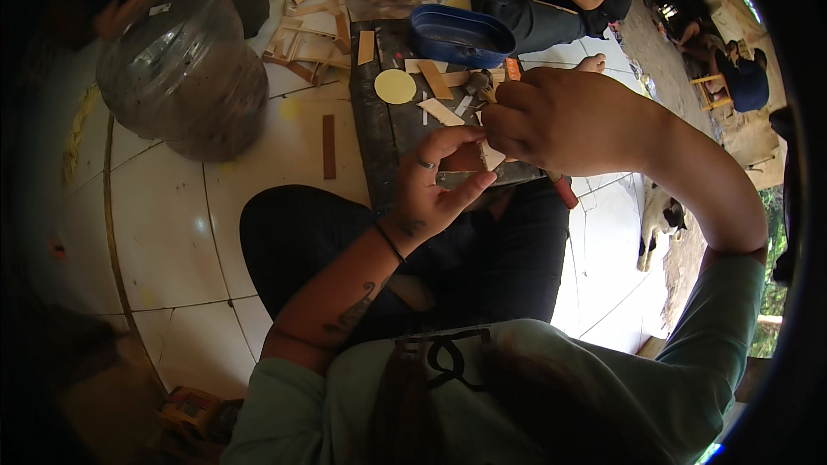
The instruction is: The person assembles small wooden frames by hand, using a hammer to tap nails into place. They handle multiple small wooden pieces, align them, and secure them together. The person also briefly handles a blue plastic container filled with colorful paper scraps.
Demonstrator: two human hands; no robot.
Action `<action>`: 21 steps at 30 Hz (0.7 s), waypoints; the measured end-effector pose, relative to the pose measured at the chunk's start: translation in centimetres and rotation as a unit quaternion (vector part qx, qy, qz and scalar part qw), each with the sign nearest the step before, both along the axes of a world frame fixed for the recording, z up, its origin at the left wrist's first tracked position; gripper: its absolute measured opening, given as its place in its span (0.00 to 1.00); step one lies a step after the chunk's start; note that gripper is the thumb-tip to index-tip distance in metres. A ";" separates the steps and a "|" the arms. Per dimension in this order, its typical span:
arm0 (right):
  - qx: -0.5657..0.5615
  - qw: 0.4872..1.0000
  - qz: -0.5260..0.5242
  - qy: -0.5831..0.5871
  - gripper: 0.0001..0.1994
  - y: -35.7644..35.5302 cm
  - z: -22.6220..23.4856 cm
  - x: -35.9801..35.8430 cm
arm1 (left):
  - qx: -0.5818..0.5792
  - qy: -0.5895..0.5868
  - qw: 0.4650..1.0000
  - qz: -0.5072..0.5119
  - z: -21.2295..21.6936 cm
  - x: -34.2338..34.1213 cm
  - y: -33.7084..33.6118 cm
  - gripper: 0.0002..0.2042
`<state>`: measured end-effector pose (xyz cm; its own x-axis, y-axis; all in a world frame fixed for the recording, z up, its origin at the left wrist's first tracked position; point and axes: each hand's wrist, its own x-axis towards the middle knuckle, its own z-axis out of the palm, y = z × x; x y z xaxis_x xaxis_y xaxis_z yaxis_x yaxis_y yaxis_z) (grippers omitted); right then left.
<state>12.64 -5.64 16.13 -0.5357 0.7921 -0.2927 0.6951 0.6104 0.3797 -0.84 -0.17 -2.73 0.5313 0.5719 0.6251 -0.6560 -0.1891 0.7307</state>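
Note:
My left hand [444, 179] has thumb and fingers closed round a small pale wooden piece [491, 156], held above the near end of a dark low bench. My right hand [564, 120] is closed just above and right of that piece, its fingertips touching or almost touching it. What the right fingers grip is hidden behind the knuckles. Beyond my hands, a round yellow disc [395, 86] and several wooden strips [436, 80] lie on the bench [379, 133]. A tool with a red handle [564, 191] shows below my right hand.
A blue oval tub [462, 37] stands at the bench's far end. Large clear plastic bags [185, 77] rest on the tiled floor at left, near a pile of wooden frames [301, 45] and a loose brown strip [328, 146]. Other people sit opposite and at far right.

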 end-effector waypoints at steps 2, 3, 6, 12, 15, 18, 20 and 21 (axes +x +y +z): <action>0.002 1.000 0.006 0.003 0.11 0.1 0.1 -0.1 | -0.001 0.005 1.000 0.004 0.3 -0.1 0.0 0.20; -0.002 1.000 0.011 0.009 0.11 0.1 0.2 -0.2 | 0.005 0.009 1.000 0.006 0.4 -0.2 0.0 0.20; -0.009 1.000 0.014 0.002 0.10 0.1 0.4 -0.2 | 0.042 0.023 0.999 0.018 0.6 -0.3 0.1 0.19; -0.009 0.999 0.046 -0.015 0.10 0.2 0.2 0.2 | 0.057 0.017 0.998 0.033 1.0 -0.3 0.1 0.18; 0.010 0.999 0.052 -0.011 0.09 0.1 -0.1 0.3 | 0.031 0.031 0.999 0.002 1.2 -0.4 -0.1 0.19; 0.021 0.997 0.067 -0.018 0.10 0.0 -0.1 0.4 | 0.013 0.039 0.999 -0.001 1.3 -0.4 -0.3 0.20; 0.016 0.998 0.065 -0.018 0.10 0.0 0.1 0.4 | 0.022 0.038 0.999 0.006 1.3 -0.3 -0.3 0.20; 0.009 0.998 0.056 -0.015 0.10 0.0 0.2 0.4 | 0.034 0.037 0.999 0.006 1.3 -0.4 -0.3 0.21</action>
<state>13.03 -5.67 16.38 -0.6119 0.7334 -0.2961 0.6109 0.6760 0.4120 -1.22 -0.45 -1.44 0.5707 0.5363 0.6219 -0.5979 -0.2477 0.7623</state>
